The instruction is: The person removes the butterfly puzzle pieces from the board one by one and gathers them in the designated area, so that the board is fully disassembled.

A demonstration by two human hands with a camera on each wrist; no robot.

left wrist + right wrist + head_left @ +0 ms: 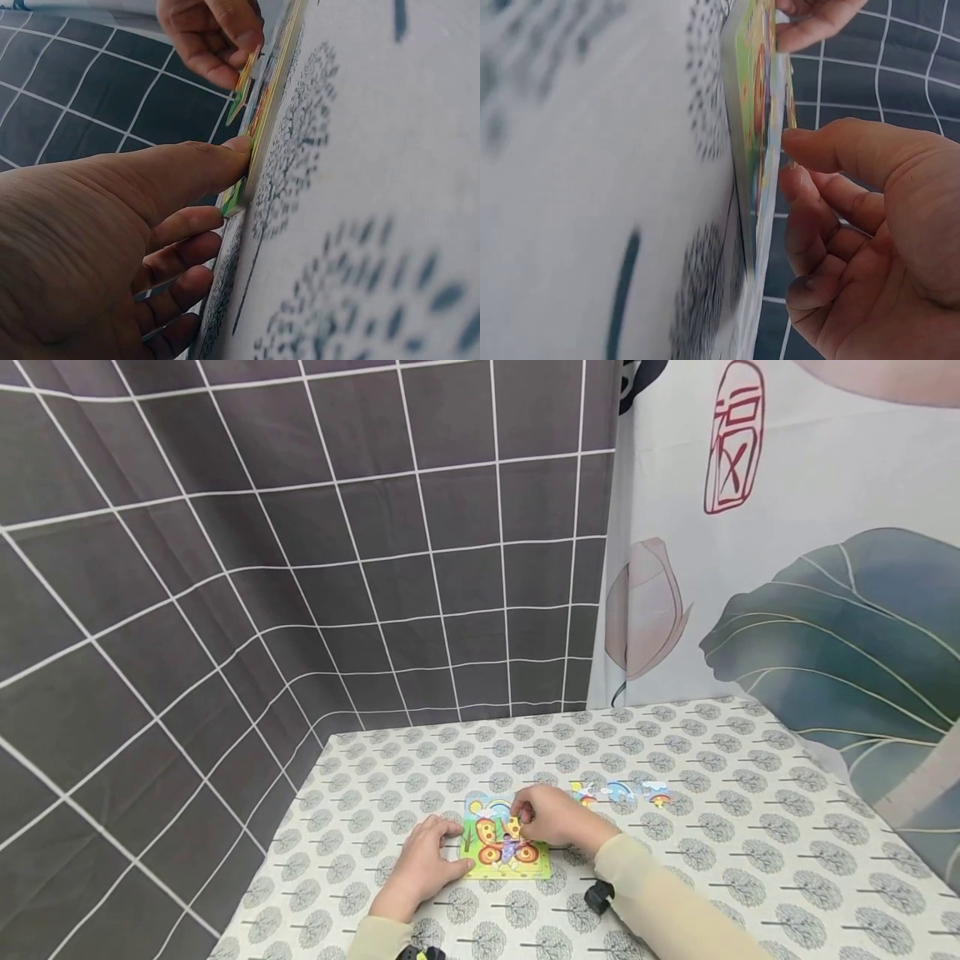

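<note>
The upper left of the head view is filled by a dark tiled curtain (300, 543), and the upper right by a pale cloth printed with a leaf and a red seal (787, 568). Below them, across the lower half of the frame, a table (750, 860) covered in a tree-patterned cloth is seen. Low in the centre a puzzle board (504, 839) with a butterfly picture is laid flat on the cloth, near the front edge — within easy reach of both arms, it seems. Just above and to the right of it, three loose pieces (618, 792) are lined up in a row, apart from the board. The left hand (426, 860) is laid flat on the cloth at the board's left edge, its fingers relaxed and nothing grasped; in the left wrist view the thumb tip (236, 146) is pressed against the board's edge (255, 157), probably so that the board is kept from sliding. The right hand (551, 817) is held over the board's upper right part, and a small piece (244, 86) is pinched between its thumb and fingertips, tilted and just off the board's face (756, 135) — held by its edge, apparently, so that it can be lined up with its slot.
</note>
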